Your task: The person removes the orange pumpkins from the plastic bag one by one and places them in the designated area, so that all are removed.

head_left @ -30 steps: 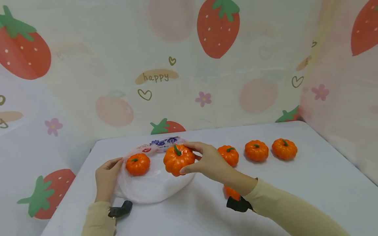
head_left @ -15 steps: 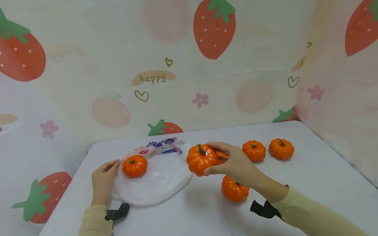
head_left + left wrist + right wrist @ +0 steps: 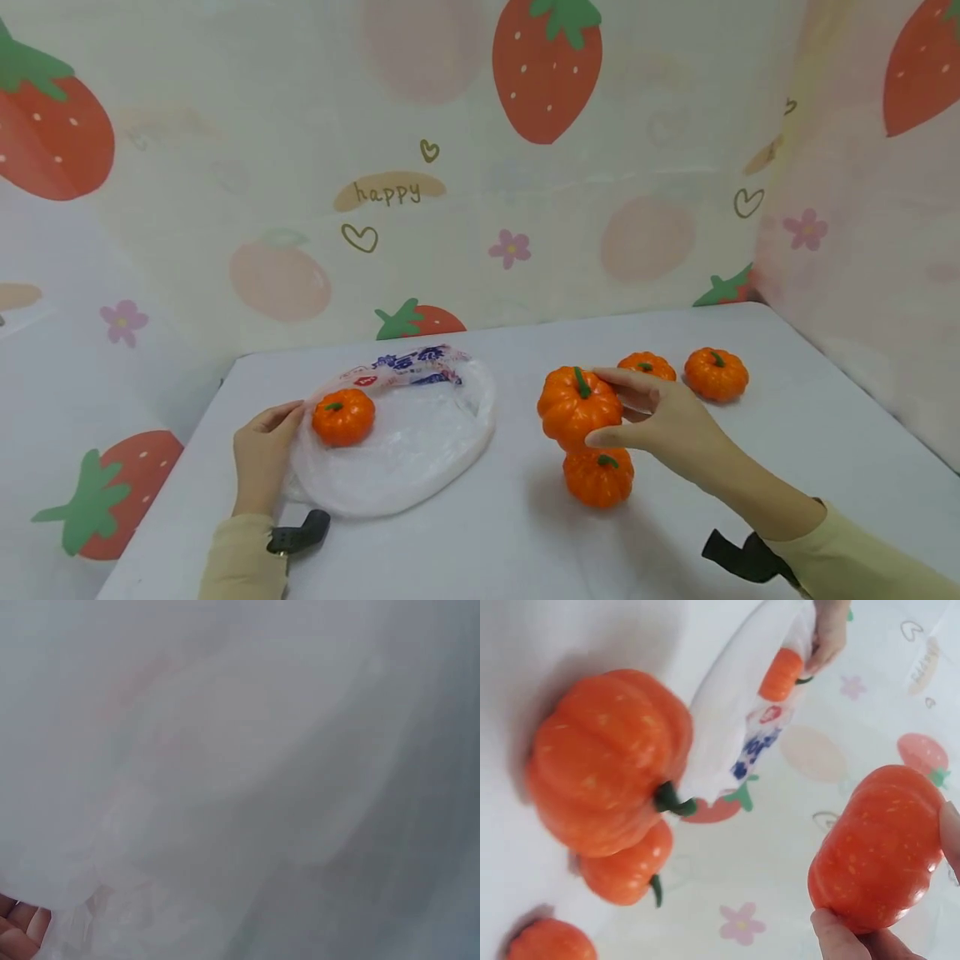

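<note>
My right hand (image 3: 667,425) grips a small orange toy pumpkin (image 3: 579,408) with a green stem, held above the table. In the right wrist view the held pumpkin (image 3: 877,851) sits between thumb and fingers. Just below it in the head view lies another pumpkin (image 3: 598,477). My left hand (image 3: 266,458) pinches the left edge of a thin white plastic bag (image 3: 420,442) with blue and red print. A pumpkin (image 3: 343,417) rests at the bag's left side; whether it is inside or on top I cannot tell. White plastic fills most of the left wrist view, with fingertips (image 3: 28,930) at its corner.
Two more pumpkins stand at the back right, one (image 3: 716,375) whole in view, the other (image 3: 647,365) partly behind my right hand. The white table (image 3: 465,550) meets a strawberry-print cloth backdrop (image 3: 555,200) at its back and sides.
My right hand has carried its pumpkin rightward, away from over the bag, and now covers one of the pumpkins behind. The left hand stays at the bag's edge.
</note>
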The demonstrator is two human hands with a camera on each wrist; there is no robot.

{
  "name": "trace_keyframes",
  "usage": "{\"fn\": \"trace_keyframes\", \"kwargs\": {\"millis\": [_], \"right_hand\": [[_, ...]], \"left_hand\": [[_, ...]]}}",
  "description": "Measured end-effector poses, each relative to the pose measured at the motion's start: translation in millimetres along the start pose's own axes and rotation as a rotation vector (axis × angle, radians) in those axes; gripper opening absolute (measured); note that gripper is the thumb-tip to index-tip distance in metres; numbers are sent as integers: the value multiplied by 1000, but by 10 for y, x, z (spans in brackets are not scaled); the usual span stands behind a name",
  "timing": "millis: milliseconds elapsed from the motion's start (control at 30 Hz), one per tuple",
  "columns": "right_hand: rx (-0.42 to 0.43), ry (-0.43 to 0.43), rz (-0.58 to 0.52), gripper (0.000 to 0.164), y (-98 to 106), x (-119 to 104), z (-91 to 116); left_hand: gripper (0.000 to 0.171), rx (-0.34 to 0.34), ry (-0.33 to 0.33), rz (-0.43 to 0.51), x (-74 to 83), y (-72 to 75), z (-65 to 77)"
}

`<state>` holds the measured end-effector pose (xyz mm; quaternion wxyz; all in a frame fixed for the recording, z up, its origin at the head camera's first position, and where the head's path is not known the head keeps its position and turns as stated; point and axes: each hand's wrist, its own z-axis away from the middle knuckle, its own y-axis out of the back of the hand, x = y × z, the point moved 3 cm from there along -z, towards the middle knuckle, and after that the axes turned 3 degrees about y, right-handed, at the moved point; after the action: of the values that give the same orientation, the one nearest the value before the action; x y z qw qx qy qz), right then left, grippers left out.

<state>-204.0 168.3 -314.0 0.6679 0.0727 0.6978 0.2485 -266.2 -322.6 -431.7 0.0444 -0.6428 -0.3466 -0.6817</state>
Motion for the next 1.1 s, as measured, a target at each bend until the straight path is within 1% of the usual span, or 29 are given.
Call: {"fn": "trace_keyframes", "kwargs": {"millis": [67, 133, 300, 500, 667, 867, 1100], "right_hand": [[15, -22, 22, 81, 58, 60, 34], [21, -39, 17, 81, 103, 130, 57], [36, -61, 22, 82, 210, 295, 103], [64, -95, 80, 85, 332, 446, 165], [74, -135, 102, 88, 408, 562, 217], [85, -207, 114, 91, 463, 731, 258], [98, -238, 124, 90, 544, 989, 241]], "left_hand": [[39, -1, 1, -7, 2, -6, 3], [40, -3, 5, -16, -1, -8, 8], [39, 3, 11, 3, 2, -16, 4], [41, -9, 36, -8, -16, -31, -8], [40, -8, 28, -7, -15, -36, -12], [41, -7, 10, -8, -6, -27, 10], [39, 4, -2, -7, 0, -11, 22]]}}
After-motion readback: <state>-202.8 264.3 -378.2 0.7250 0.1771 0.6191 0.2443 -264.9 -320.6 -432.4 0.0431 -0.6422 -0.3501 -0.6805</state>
